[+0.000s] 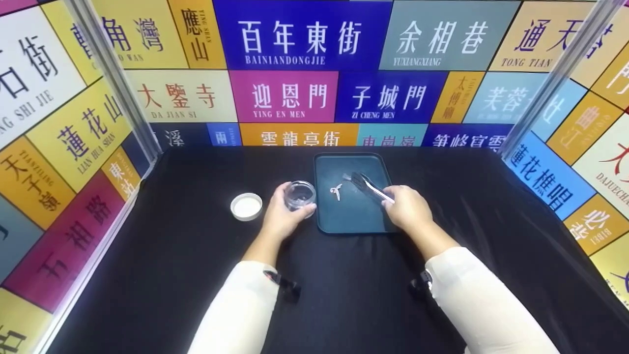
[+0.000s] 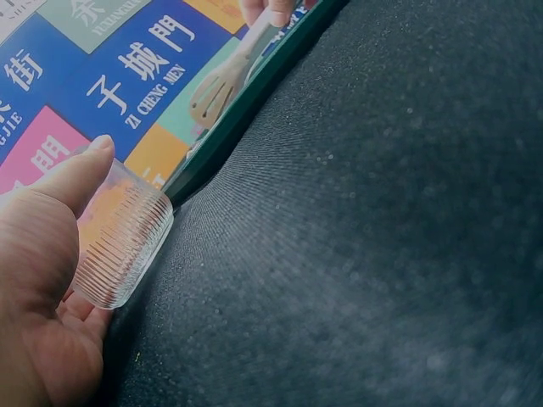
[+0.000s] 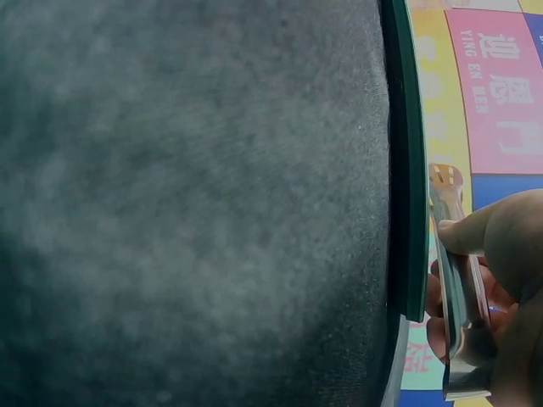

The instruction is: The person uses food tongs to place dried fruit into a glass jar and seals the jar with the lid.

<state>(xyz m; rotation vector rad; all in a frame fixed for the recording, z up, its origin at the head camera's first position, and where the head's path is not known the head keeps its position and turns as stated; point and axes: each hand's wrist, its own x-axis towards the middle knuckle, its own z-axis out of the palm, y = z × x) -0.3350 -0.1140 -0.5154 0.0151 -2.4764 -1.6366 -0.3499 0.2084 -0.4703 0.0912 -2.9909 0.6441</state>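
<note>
My left hand (image 1: 281, 216) grips a clear jar (image 1: 300, 195) with its mouth up, at the left edge of a dark blue-green tray (image 1: 356, 221). Vertical ribs show on the jar wall in the left wrist view, with the thumb on one side and fingers on the other. Over the tray, my right hand (image 1: 409, 206) holds metal tongs (image 1: 376, 189) with dark slotted heads pointing to the far left. A small pale piece (image 1: 347, 177) shows right at the tong tips. Nearer the jar, a few small whitish-pink pieces (image 1: 336, 191) lie on the tray.
A round white lid (image 1: 246, 206) lies left of the jar on the black tablecloth (image 1: 206, 265). Behind the table and along both sides stand walls of coloured panels (image 1: 285, 96) with Chinese lettering. Dark wrist bands (image 1: 282, 282) sit at the sleeve ends.
</note>
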